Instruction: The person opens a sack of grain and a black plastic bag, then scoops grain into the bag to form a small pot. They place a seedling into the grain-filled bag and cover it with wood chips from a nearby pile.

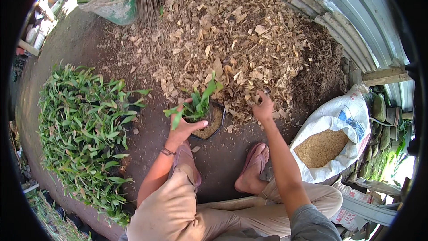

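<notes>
My left hand point(183, 127) is curled around the base of a leafy green plant point(201, 102), with the thumb lying across its near side. The plant stands over the left part of a black plastic grow bag point(220, 125), whose right part shows brown, husk-like fill point(214, 120). Whether the roots sit inside the bag is hidden by the hand. To the right, my right hand point(263, 108) reaches down to the near edge of a heap of dry leaf and wood-like flakes point(230, 40). Its fingers are bent among the flakes, and what they hold is unclear.
Many small potted plants point(83, 134) crowd the left ground. An open white woven sack point(321, 174) of husk-like material point(322, 147) stands at right. Behind are a dirty green bucket point(115, 6), a stick broom point(146, 0) and corrugated metal sheets point(354, 16).
</notes>
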